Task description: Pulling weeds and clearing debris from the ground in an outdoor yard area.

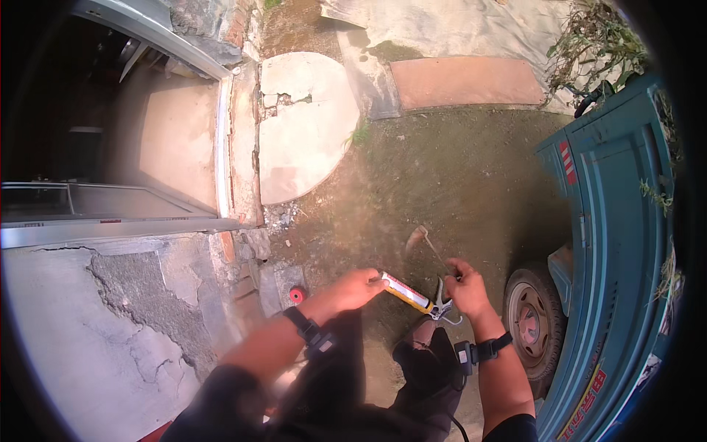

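My left hand [362, 287] grips the front end of a sealant cartridge [407, 293] between thumb and fingers. The cartridge sits in a metal caulking gun [440, 308], its trigger and handle towards the right. My right hand [465, 288] is beside the trigger with fingers bent; whether it grips anything is unclear. A thin-handled tool with a curved, blurred head [417, 237] extends up and left from the right fingertips; I cannot tell if it is held or lies on the ground. The nozzle end is hidden by my left hand.
A blue metal vehicle body [607, 221] with a wheel [530, 326] stands at right. On the left are a doorway with a metal-framed door [121, 229] and a cracked plaster wall [110, 353]. A round red object [297, 294] lies near the wall; a rounded concrete slab [304, 138] adjoins the doorway.
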`<control>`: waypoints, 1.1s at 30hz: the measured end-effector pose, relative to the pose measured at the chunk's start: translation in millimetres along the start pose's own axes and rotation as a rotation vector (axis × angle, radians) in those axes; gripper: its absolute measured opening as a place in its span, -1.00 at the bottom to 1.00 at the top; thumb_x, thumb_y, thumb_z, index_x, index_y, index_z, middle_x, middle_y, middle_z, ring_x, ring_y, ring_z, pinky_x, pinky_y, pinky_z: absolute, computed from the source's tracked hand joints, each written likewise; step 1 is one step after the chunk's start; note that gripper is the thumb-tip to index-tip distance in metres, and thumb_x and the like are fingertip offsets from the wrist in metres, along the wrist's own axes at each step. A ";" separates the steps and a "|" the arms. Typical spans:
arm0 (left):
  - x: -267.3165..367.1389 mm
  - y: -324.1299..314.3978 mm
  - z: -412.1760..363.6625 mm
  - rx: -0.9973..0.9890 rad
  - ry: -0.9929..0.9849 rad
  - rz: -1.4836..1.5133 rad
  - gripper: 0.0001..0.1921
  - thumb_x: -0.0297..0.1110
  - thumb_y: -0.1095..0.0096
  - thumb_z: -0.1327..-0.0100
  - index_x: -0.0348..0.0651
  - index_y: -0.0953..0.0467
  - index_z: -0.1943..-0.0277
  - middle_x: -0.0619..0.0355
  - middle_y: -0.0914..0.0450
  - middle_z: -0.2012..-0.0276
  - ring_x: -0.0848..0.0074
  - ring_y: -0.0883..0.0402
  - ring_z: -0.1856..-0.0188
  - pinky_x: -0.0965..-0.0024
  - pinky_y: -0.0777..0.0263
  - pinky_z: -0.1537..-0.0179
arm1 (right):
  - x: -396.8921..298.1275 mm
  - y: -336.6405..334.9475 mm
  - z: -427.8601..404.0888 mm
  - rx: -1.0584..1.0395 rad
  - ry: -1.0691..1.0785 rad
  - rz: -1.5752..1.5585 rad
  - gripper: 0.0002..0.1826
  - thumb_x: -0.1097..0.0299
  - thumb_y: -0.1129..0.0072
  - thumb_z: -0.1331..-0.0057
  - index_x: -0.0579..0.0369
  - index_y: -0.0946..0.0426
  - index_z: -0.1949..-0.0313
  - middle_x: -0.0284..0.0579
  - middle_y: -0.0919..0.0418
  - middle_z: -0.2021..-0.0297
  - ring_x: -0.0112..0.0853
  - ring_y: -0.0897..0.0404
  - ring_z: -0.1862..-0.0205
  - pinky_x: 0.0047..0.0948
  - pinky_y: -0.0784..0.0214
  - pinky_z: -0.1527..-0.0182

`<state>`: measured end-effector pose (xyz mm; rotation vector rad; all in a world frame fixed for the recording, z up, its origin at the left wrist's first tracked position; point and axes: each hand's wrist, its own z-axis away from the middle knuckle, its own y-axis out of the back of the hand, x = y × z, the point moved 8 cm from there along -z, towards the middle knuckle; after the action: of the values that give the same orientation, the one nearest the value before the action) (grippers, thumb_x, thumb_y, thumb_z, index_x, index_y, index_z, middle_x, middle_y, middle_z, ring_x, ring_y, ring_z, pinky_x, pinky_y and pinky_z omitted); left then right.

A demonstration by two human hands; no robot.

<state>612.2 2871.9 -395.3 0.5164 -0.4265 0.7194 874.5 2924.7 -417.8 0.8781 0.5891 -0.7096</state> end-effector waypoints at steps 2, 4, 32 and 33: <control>4.9 -16.9 28.2 -0.038 0.006 0.238 -0.51 0.11 -0.06 -0.41 -0.23 -0.53 0.03 0.01 -0.64 0.23 0.35 -0.62 0.22 0.28 -0.50 0.17 | -44.9 -17.3 25.5 -0.107 -0.082 -0.316 -0.50 0.48 -0.10 -0.19 0.24 -0.43 -0.17 0.03 -0.61 0.29 -0.31 -0.69 0.41 -0.34 -0.53 0.27; 17.8 -29.9 60.6 -0.093 0.102 0.567 -0.43 0.20 0.06 -0.44 -0.19 -0.48 -0.12 0.12 -0.64 0.08 0.41 -0.63 0.09 0.26 -0.52 0.09 | -96.8 -25.4 53.7 -0.183 -0.065 -0.415 -0.41 0.54 -0.04 -0.23 0.27 -0.26 -0.28 -0.03 -0.58 0.25 -0.42 -0.66 0.43 -0.42 -0.51 0.33; -148.0 430.0 -27.1 0.452 0.218 -0.017 -0.65 -0.27 -0.11 -0.28 -0.22 -0.47 -0.08 -0.17 -0.66 0.31 -0.01 -0.67 0.24 0.02 -0.52 0.19 | -320.6 -161.3 -232.7 -0.357 -0.297 -0.101 -0.41 0.28 -0.19 -0.28 0.15 -0.34 -0.28 -0.05 -0.63 0.06 -0.38 -0.70 0.26 -0.42 -0.54 0.17; -151.7 439.9 -35.2 0.405 0.246 -0.073 -0.64 -0.30 -0.08 -0.26 -0.19 -0.48 -0.09 -0.20 -0.65 0.30 -0.06 -0.66 0.19 -0.01 -0.53 0.13 | -309.7 -163.3 -248.8 -0.343 -0.312 -0.083 -0.41 0.27 -0.18 -0.29 0.17 -0.34 -0.28 -0.05 -0.64 0.07 -0.40 -0.70 0.26 -0.42 -0.55 0.21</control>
<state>203.5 3096.2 -373.9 0.8089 -0.0283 0.7916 513.4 3156.6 -402.1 0.4158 0.4512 -0.7751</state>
